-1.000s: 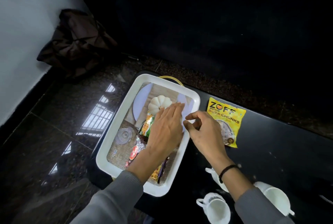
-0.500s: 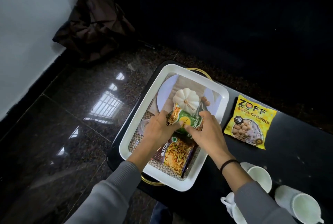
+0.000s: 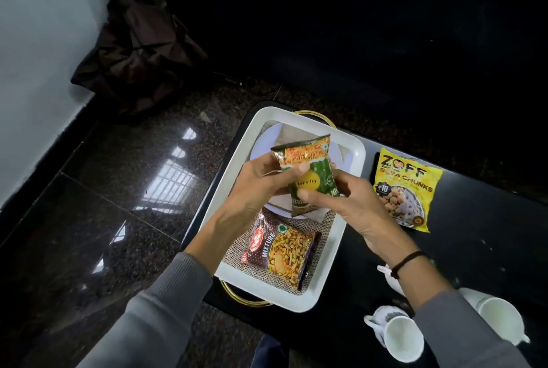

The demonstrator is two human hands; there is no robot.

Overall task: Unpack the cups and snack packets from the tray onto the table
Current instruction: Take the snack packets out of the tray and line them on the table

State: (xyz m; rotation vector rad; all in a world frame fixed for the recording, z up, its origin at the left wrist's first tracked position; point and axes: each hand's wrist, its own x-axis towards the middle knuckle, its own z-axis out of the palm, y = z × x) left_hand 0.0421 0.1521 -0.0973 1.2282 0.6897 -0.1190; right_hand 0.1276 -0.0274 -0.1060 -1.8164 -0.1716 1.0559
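1. Head view: both of the person's hands hold a green snack packet up above the white tray. The left hand pinches its upper left part, thumb on the front face; the right hand grips its lower right edge, fingers curled around it.
2. The packet's long axis runs from about 11 o'clock to 5 o'clock, leaning a little. The orange printed end points up toward the far end of the tray; the dark green end points down toward the person.
3. A brown mixture packet lies flat in the near half of the tray on a burlap liner. Its long axis runs roughly 10 to 4 o'clock, with the word MIXTURE along its left side.
4. A yellow soya chunks packet lies flat on the black table at 3 o'clock of the tray, just beside the rim, its top edge pointing to 12 o'clock.
5. Three white cups sit on the table at 5 o'clock of the tray: one cup nearest the person, a second cup to its right, and a third cup mostly hidden behind the right wrist.
6. A gold handle shows at the tray's near end.
7. A dark bag slumps on the floor by the wall, at 10 o'clock of the tray, well apart.
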